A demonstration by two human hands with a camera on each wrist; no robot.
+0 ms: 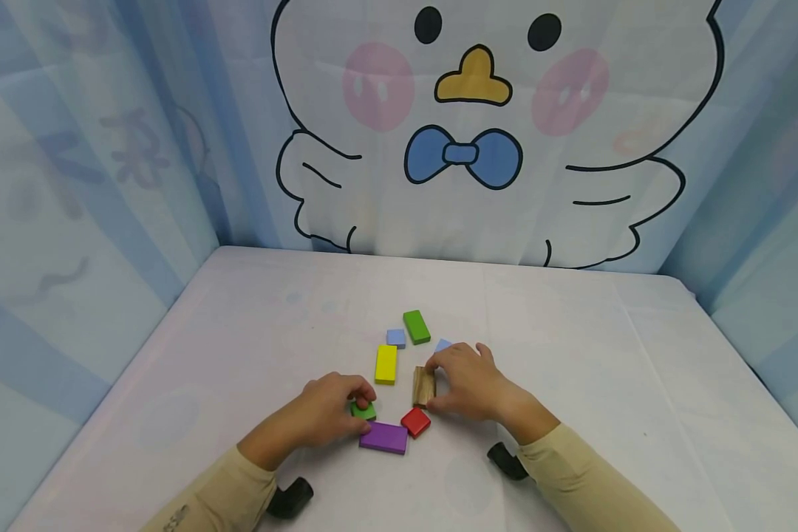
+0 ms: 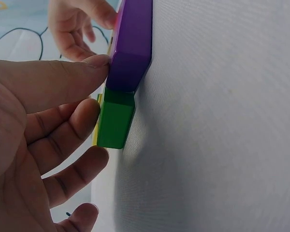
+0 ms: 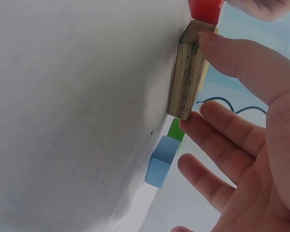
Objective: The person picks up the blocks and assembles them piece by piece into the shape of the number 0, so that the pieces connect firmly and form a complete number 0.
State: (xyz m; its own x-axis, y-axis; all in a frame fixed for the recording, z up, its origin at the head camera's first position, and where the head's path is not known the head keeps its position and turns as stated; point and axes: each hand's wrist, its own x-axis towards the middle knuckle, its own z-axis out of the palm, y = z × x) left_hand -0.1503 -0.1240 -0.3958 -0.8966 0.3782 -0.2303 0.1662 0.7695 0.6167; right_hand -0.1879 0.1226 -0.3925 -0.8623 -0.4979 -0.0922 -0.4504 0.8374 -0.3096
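Observation:
My left hand (image 1: 329, 410) is at a small green block (image 1: 363, 411), fingertips against its upper edge. The left wrist view shows its thumb touching the edge of a purple block (image 2: 130, 48), which meets the green block (image 2: 115, 121) end to end. My right hand (image 1: 472, 384) holds a brown wood-grain block (image 1: 423, 387) lengthwise, thumb at the near end and a fingertip at the far end. Beside that near end sits a red block (image 1: 415, 422). In the right wrist view the wooden block (image 3: 187, 79) lies on the table beside the red block (image 3: 206, 9).
Farther up the white table (image 1: 572, 355) lie a yellow block (image 1: 386, 365), a light blue block (image 1: 396, 338) and a longer green block (image 1: 417, 326). Another light blue block (image 1: 442, 345) is partly behind my right hand. Curtains (image 1: 93, 222) enclose the table's back and sides.

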